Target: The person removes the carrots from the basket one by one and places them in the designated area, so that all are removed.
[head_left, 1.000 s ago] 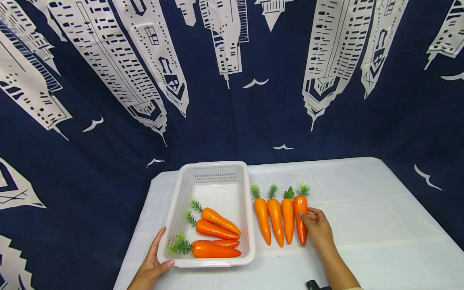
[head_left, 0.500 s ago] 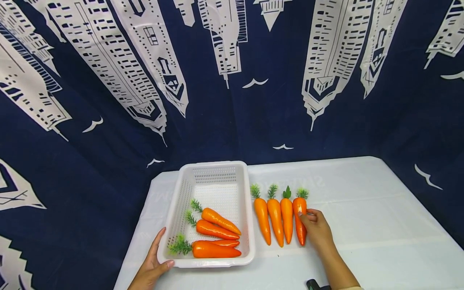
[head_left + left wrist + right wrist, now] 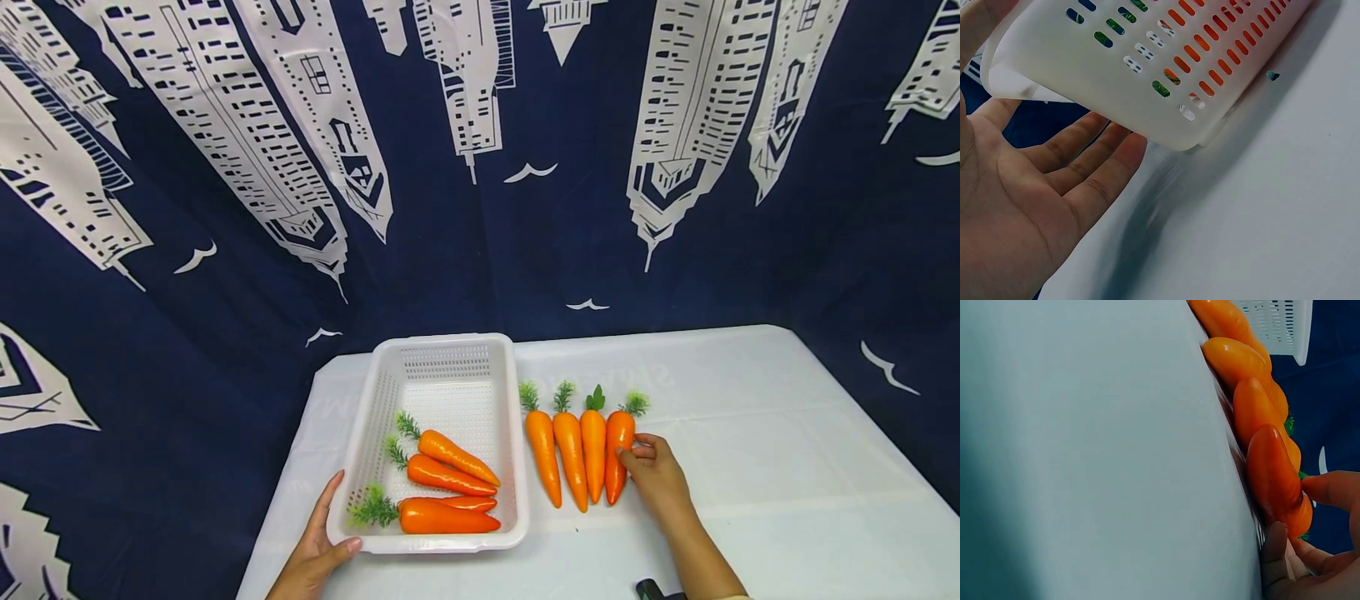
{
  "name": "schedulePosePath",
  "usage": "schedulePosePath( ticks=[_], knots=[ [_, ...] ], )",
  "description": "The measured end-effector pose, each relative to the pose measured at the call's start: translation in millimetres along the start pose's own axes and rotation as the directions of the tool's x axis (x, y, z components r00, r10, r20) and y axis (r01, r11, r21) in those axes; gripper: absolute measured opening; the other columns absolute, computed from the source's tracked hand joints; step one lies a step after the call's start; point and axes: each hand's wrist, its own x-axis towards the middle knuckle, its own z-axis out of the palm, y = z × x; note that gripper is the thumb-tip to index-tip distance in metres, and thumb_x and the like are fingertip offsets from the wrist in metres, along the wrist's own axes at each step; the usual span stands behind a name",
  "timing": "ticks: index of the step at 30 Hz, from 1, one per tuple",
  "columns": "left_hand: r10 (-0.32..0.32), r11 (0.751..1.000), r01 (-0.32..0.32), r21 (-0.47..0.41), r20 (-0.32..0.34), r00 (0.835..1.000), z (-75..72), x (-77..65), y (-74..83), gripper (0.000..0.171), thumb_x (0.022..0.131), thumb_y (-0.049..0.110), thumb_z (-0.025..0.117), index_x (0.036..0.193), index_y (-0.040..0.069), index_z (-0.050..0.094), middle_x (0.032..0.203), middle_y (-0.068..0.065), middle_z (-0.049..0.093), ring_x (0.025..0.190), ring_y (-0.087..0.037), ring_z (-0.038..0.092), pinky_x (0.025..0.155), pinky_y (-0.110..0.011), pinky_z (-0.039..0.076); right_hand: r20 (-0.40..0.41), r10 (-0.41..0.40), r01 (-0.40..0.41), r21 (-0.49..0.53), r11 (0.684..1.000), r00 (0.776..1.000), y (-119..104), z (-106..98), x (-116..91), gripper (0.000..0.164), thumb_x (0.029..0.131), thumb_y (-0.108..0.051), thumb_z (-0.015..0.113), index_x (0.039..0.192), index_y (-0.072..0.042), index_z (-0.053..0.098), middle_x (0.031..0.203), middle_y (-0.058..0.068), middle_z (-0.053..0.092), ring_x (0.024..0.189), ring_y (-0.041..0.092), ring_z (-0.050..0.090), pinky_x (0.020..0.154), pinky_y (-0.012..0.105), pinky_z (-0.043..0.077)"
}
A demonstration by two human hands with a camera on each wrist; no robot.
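My right hand (image 3: 660,475) pinches the rightmost carrot (image 3: 618,450) of a row on the white table, thumb on top and fingers at its right side. In the right wrist view, a fingertip touches that carrot (image 3: 1272,472) from above while other fingers sit low beside it. Three more carrots lie left of it, including a lighter one (image 3: 593,450) with a leafy top that it touches. My left hand (image 3: 315,537) holds the near left corner of a white plastic basket (image 3: 517,433). In the left wrist view, its fingers (image 3: 1104,178) reach under the basket's rim.
Several carrots (image 3: 450,517) lie inside the basket, green tops to the left. A dark object (image 3: 648,588) shows at the near table edge. The white table (image 3: 795,467) extends right, and a navy cloth (image 3: 480,250) with white buildings hangs behind.
The rightmost carrot has turned under my right hand: its tip has swung left towards its neighbour and its green top to the right. My left hand and the basket stay where they were.
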Motion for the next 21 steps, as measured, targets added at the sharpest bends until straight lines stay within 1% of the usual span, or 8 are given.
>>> schedulePosePath(
  ticks=[4, 9, 13, 15, 17, 21],
  knots=[
    [-0.009, 1.0, 0.009, 0.011, -0.004, 1.0, 0.4, -0.7, 1.1, 0.097, 0.098, 0.003, 0.058, 0.162, 0.036, -0.007, 0.163, -0.01, -0.018, 0.125, 0.008, 0.041, 0.097, -0.023, 0.047, 0.005, 0.008, -0.008, 0.012, 1.0, 1.0, -1.1, -0.3, -0.7, 0.063, 0.1, -0.026, 0.062, 0.147, 0.005, 0.036, 0.125, 0.022, 0.055, 0.086, 0.0, 0.055, 0.072, 0.015, 0.05],
    [-0.02, 1.0, 0.02, 0.024, -0.018, 1.0, 1.2, -0.3, 1.9, 0.097, 0.097, 0.005, 0.059, 0.162, 0.036, -0.007, 0.164, -0.012, -0.017, 0.128, 0.0, 0.036, 0.097, -0.023, 0.047, 0.009, 0.015, -0.016, 0.028, 1.0, 1.0, -1.6, -1.6, -1.3, 0.064, 0.1, -0.025, 0.061, 0.149, 0.006, 0.033, 0.131, 0.026, 0.051, 0.088, 0.0, 0.054, 0.073, 0.014, 0.05],
    [-0.032, 0.999, 0.033, 0.013, -0.02, 0.999, 1.5, -0.1, 1.1, 0.097, 0.098, 0.005, 0.059, 0.161, 0.038, -0.006, 0.164, -0.009, -0.014, 0.127, 0.004, 0.039, 0.098, -0.022, 0.046, 0.005, 0.015, -0.015, 0.036, 0.999, 1.0, -1.0, -2.5, -1.3, 0.064, 0.1, -0.024, 0.06, 0.149, 0.006, 0.033, 0.132, 0.026, 0.05, 0.088, 0.001, 0.055, 0.073, 0.014, 0.05],
    [-0.028, 1.0, 0.028, 0.006, -0.014, 1.0, 1.4, 0.0, 0.7, 0.097, 0.098, 0.005, 0.058, 0.161, 0.038, -0.007, 0.164, -0.008, -0.014, 0.125, 0.007, 0.041, 0.098, -0.022, 0.046, -0.005, 0.008, -0.008, 0.031, 0.999, 1.0, -1.1, -2.6, -1.6, 0.064, 0.1, -0.025, 0.061, 0.149, 0.006, 0.033, 0.132, 0.026, 0.049, 0.09, 0.004, 0.057, 0.072, 0.014, 0.05],
    [-0.017, 1.0, 0.017, 0.005, -0.009, 1.0, 1.0, 0.1, 0.3, 0.097, 0.098, 0.004, 0.058, 0.162, 0.036, -0.007, 0.163, -0.009, -0.015, 0.124, 0.009, 0.042, 0.098, -0.022, 0.046, -0.023, -0.007, 0.007, 0.019, 1.0, 1.0, -1.7, -2.6, -2.1, 0.064, 0.1, -0.025, 0.061, 0.148, 0.007, 0.034, 0.133, 0.026, 0.048, 0.095, 0.011, 0.058, 0.071, 0.014, 0.05],
    [-0.001, 1.0, 0.001, 0.002, 0.001, 1.0, 0.9, 0.3, 0.5, 0.098, 0.097, 0.003, 0.059, 0.162, 0.034, -0.009, 0.162, -0.01, -0.017, 0.123, 0.01, 0.042, 0.098, -0.022, 0.047, -0.094, -0.03, 0.026, -0.038, 0.999, 0.995, -5.1, -2.6, -3.8, 0.06, 0.099, -0.025, 0.062, 0.145, 0.005, 0.039, 0.131, 0.022, 0.045, 0.102, 0.021, 0.055, 0.07, 0.014, 0.046]
  ],
)
